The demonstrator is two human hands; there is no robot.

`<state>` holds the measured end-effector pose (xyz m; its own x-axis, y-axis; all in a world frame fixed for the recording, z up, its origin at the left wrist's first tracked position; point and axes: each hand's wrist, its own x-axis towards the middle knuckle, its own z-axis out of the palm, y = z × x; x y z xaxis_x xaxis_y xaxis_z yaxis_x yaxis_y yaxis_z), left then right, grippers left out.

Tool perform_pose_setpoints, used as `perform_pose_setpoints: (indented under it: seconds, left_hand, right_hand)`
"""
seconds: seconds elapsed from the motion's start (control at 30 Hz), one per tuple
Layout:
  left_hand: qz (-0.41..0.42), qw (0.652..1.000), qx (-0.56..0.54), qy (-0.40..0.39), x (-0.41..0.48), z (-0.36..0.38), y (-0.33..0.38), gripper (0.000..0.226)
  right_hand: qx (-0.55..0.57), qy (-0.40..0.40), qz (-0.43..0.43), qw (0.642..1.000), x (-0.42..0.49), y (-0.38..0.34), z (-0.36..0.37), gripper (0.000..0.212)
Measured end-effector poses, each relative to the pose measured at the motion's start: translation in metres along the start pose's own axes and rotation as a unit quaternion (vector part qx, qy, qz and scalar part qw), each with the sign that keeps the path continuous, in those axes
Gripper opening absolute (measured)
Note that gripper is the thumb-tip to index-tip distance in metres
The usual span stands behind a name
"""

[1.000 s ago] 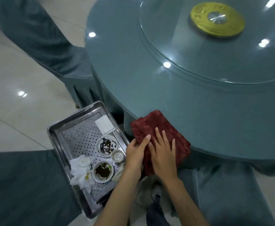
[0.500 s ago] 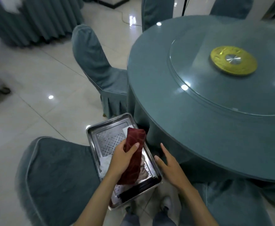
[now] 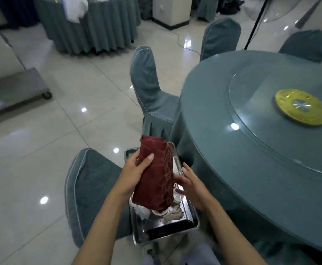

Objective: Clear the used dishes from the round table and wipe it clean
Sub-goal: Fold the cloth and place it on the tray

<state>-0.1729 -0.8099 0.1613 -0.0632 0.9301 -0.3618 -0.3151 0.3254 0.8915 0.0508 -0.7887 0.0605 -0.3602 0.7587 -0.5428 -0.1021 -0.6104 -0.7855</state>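
My left hand [image 3: 135, 169] grips a folded dark red cloth [image 3: 156, 176] and holds it above a steel tray [image 3: 175, 231] that stands below the table's edge. My right hand [image 3: 189, 183] is beside the cloth's right edge with fingers spread, touching it; its fingertips are partly hidden. Under the cloth the tray holds white dishes [image 3: 177, 197] and crumpled white napkins [image 3: 143, 211], mostly hidden. The round teal table [image 3: 223, 159] with its glass turntable [image 3: 261, 119] and a gold disc [image 3: 302, 107] lies to the right.
A teal-covered chair [image 3: 91, 190] stands left of the tray, and another [image 3: 148, 92] stands ahead against the table. More chairs ring the table's far side. A wheeled metal cart [image 3: 13, 90] is at the far left, and a skirted table [image 3: 91, 25] stands at the back.
The cloth left the table's edge in my left hand and now hangs over the tray. My right hand came off the table and moved to the cloth. My view turned left and up.
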Motion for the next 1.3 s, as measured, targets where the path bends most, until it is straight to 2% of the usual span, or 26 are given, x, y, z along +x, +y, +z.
perform_pose_setpoints:
  seconds: [0.13,0.3,0.53,0.7,0.83,0.87,0.93,1.0,1.03,1.17,1.3]
  left_hand:
    - [0.003,0.999,-0.031,0.012,0.004,-0.003,0.002,0.029]
    - [0.012,0.998,-0.041,0.049,0.016,0.009,-0.001,0.031]
    - [0.027,0.992,-0.039,0.115,0.031,0.058,-0.013,0.03]
    - [0.052,0.979,0.058,0.187,0.032,0.084,-0.026,0.028]
    - [0.074,0.95,0.193,0.234,0.021,0.097,-0.042,0.019]
    - [0.075,0.937,0.235,0.246,0.017,0.099,-0.045,0.016]
    - [0.083,0.912,0.305,0.263,0.008,0.099,-0.047,0.015]
    - [0.092,0.902,0.323,0.273,-0.001,0.099,-0.045,0.019]
    - [0.099,0.904,0.314,0.272,-0.005,0.099,-0.042,0.021]
    - [0.134,0.927,0.263,0.23,-0.025,0.109,-0.016,0.023]
    - [0.164,0.935,0.247,0.195,-0.034,0.116,0.013,0.022]
  right_hand:
    - [0.031,-0.034,0.008,0.999,0.011,-0.007,0.002,0.072]
    - [0.095,-0.084,0.029,0.992,0.018,-0.022,-0.019,0.046]
    - [0.08,-0.077,0.009,0.994,0.032,-0.052,-0.088,0.036]
    - [0.056,-0.085,-0.014,0.995,0.042,-0.066,-0.125,0.038]
    - [0.011,-0.088,-0.011,0.996,0.041,-0.067,-0.138,0.023]
    - [0.013,-0.087,-0.007,0.996,0.041,-0.067,-0.137,0.024]
    - [0.015,-0.084,-0.016,0.996,0.042,-0.067,-0.137,0.043]
    - [0.027,-0.101,-0.039,0.994,0.045,-0.069,-0.136,0.05]
    - [0.035,-0.113,-0.045,0.992,0.048,-0.069,-0.136,0.05]
    - [0.093,-0.169,-0.015,0.981,0.05,-0.08,-0.131,0.075]
    - [0.106,-0.207,-0.008,0.973,0.044,-0.095,-0.114,0.067]
